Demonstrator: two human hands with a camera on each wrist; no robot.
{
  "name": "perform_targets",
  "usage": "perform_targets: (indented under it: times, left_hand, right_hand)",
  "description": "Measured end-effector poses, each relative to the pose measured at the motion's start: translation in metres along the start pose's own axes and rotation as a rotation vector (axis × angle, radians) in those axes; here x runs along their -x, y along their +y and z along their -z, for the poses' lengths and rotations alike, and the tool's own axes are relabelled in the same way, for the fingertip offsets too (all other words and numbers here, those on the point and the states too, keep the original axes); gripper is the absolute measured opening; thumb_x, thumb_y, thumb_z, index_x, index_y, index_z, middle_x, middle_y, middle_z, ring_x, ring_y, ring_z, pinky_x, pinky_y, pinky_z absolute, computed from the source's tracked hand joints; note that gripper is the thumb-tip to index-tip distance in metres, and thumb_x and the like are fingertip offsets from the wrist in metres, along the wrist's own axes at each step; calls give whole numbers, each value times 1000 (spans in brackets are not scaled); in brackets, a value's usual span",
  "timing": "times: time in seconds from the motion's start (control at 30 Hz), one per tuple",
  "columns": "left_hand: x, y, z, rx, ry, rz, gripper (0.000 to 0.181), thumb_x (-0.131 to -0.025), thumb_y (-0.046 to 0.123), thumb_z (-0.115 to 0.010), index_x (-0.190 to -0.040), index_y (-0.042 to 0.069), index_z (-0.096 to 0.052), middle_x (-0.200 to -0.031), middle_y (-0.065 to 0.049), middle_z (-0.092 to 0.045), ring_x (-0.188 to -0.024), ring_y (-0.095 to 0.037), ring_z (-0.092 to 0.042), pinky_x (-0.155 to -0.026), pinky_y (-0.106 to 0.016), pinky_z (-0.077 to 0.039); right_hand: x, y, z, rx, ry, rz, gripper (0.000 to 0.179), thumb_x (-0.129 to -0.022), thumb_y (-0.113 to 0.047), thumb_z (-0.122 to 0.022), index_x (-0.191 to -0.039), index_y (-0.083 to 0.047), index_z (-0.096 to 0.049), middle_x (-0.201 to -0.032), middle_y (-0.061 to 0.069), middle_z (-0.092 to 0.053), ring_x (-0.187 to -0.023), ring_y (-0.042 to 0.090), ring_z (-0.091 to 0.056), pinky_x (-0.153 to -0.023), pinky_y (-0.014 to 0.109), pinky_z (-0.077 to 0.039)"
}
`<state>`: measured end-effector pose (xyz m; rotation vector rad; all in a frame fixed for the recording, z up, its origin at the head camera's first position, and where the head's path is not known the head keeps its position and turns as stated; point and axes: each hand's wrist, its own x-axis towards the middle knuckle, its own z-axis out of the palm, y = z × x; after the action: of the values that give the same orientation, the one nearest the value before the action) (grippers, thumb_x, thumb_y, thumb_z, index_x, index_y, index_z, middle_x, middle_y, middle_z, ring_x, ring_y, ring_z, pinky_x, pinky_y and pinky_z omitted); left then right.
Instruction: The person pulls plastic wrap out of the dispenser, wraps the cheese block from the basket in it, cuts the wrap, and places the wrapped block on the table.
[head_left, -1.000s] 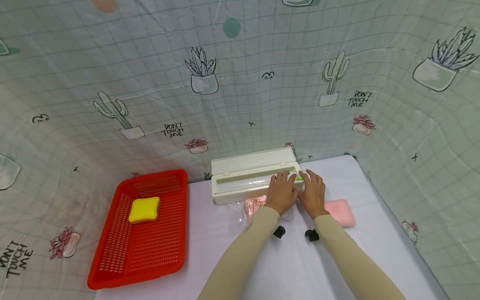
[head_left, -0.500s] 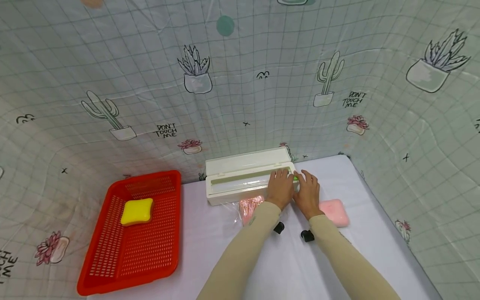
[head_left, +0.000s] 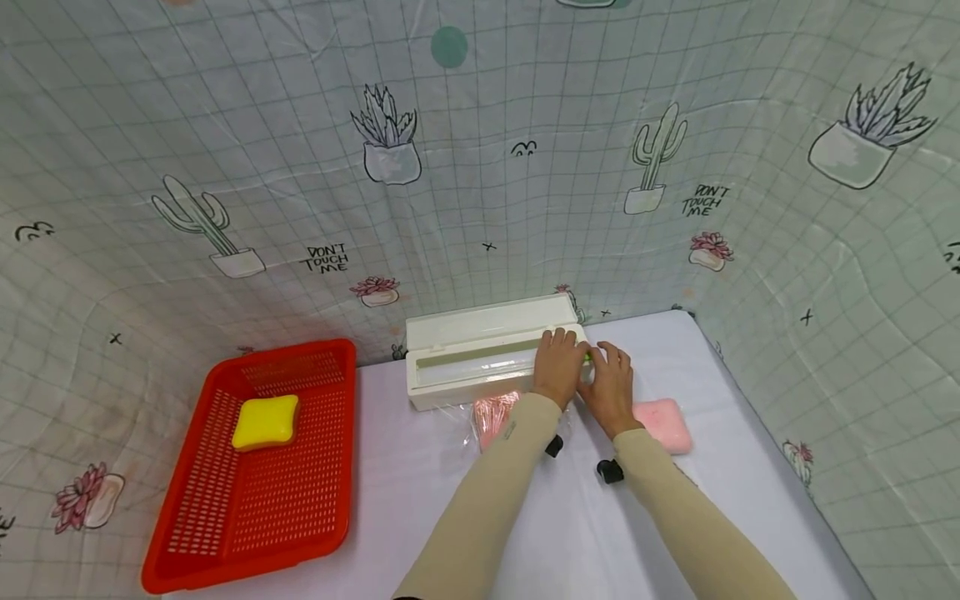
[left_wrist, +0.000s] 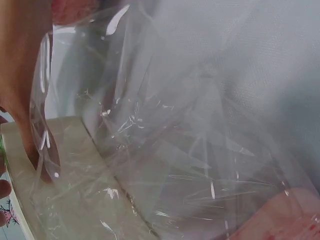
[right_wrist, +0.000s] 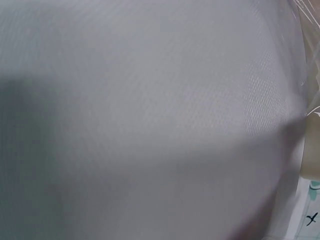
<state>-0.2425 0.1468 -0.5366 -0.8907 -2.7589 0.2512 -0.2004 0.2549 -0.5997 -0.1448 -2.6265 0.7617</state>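
A white cling film dispenser (head_left: 450, 392) lies at the back of the table with its lid up and a film roll inside. My left hand (head_left: 557, 368) lies over its right part, fingers across the top and thumb against the front wall, gripping it. Just beside it, my right hand (head_left: 609, 390) pinches a small green slide cutter (head_left: 588, 356) at the right end, mostly covered by fingers. Clear cling film (left_wrist: 200, 150) hangs down in front in the left wrist view. A pink packet (head_left: 491, 414) sits before the dispenser, partly behind the left forearm.
At left stands a red basket (head_left: 341, 467) with a yellow sponge (head_left: 265, 422) in it. A pink sponge-like block (head_left: 663, 425) lies right of the right wrist. Patterned cloth (head_left: 450, 167) walls the table at the back and sides.
The head view has turned slightly, so things sit further left. My left hand has edged right along the dispenser towards the right hand, whose fingers look more bent.
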Motion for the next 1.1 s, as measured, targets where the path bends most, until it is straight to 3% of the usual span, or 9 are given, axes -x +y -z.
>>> perform_targets:
  times: [0.2,0.47,0.77,1.1]
  left_hand:
    - [1,-2,1,-23,-16,-12,44,-95,33,-77,-137,37,-69,-133,11,-65,-129,-13,-55,-113,-34,-39]
    - [5,-7,0,-34,14,-20,42,-92,34,-79,-133,36,-72,-134,12,-66,-127,-12,-55,-112,-33,-40]
    - [11,-16,-2,-62,46,-26,35,-95,38,-72,-130,36,-72,-130,10,-65,-125,-13,-56,-109,-33,-42]
    - [18,-24,-2,-98,47,-30,41,-92,49,-76,-131,37,-71,-126,11,-66,-121,-12,-57,-106,-32,-43]
  right_hand:
    - [-2,1,1,-9,12,-12,57,-82,-14,-89,-131,2,-64,-143,28,-52,-133,52,-43,-105,66,-38]
    - [0,0,1,0,51,21,62,-83,-17,-91,-135,3,-65,-138,29,-55,-130,53,-46,-106,65,-39]
    - [-1,-1,-1,10,71,33,65,-83,-23,-91,-136,4,-64,-135,30,-56,-127,53,-46,-106,65,-38]
    - [0,-1,-1,6,23,0,67,-87,-26,-89,-141,3,-62,-139,30,-54,-132,52,-43,-111,64,-35]
